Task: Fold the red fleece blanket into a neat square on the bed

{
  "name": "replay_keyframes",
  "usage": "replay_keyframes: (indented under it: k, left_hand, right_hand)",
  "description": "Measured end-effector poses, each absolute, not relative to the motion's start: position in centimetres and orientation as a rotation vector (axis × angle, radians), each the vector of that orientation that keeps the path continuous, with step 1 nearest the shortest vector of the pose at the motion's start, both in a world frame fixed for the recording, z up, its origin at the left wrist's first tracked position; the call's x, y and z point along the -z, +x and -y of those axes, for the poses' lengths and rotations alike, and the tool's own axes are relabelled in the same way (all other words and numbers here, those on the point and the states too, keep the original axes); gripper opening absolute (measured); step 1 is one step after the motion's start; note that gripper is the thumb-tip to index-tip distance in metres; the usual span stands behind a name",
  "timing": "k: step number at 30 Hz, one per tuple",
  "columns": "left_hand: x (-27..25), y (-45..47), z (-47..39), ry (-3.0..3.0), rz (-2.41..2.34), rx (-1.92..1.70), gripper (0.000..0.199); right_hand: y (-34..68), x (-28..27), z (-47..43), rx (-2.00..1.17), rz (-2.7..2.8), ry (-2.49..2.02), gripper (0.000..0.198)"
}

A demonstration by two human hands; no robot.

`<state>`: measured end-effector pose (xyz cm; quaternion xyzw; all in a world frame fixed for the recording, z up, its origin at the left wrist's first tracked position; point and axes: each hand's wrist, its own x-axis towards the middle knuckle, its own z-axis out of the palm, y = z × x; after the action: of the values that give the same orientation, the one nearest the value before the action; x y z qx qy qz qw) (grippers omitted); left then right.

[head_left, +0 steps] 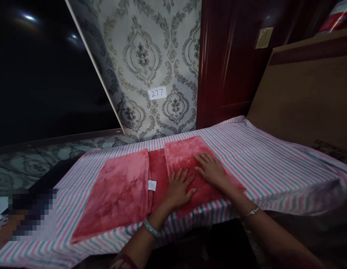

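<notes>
A soft, red-pink plush cloth (117, 186) lies on the striped cover, both its sides folded inward with a darker strip showing between them. A small white label (152, 185) sticks out at the edge of the left fold. My left hand (179, 189) rests flat on the right fold near its inner edge, fingers spread. Farther right on the same fold lies my right hand (211, 170), also flat with the fingers apart. Neither hand grips the cloth.
Beneath the cloth, a pink, grey and white striped cover (263, 160) drapes over the table. A large cardboard box (308, 89) stands at the right. At the left is a dark screen (50, 74); a paper marked 277 (157, 93) is on the patterned wall. Someone's arm (5, 229) shows at the lower left.
</notes>
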<state>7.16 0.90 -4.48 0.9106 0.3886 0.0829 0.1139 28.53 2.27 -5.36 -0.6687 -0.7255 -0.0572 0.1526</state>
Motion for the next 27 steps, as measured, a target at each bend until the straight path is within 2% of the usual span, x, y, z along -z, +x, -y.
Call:
replay_keyframes:
  k: [5, 8, 11, 16, 27]
  left_hand:
    - [4.6, 5.8, -2.4, 2.553, -0.976, -0.321, 0.057]
    - [3.5, 5.3, -5.3, 2.463, -0.842, -0.461, 0.045]
    - [1.4, 6.2, -9.6, 2.490, -1.029, -0.564, 0.044]
    - [-0.6, 8.4, -16.1, 2.495, -1.386, -0.441, 0.053]
    - [4.9, 7.9, -19.1, 2.415, -1.715, -0.332, 0.065]
  right_hand:
    - [27.3, 7.0, -2.7, 0.073, 2.131, -2.013, 0.056]
    - [26.8, 6.2, -3.1, 0.042, 2.115, -2.003, 0.055]
    - [24.8, 4.7, -3.6, 0.009, 2.158, -1.875, 0.056]
    - [20.9, 4.9, -3.3, -0.145, 2.366, -1.653, 0.060]
    - [21.0, 7.1, -3.2, -0.108, 2.385, -1.600, 0.063]
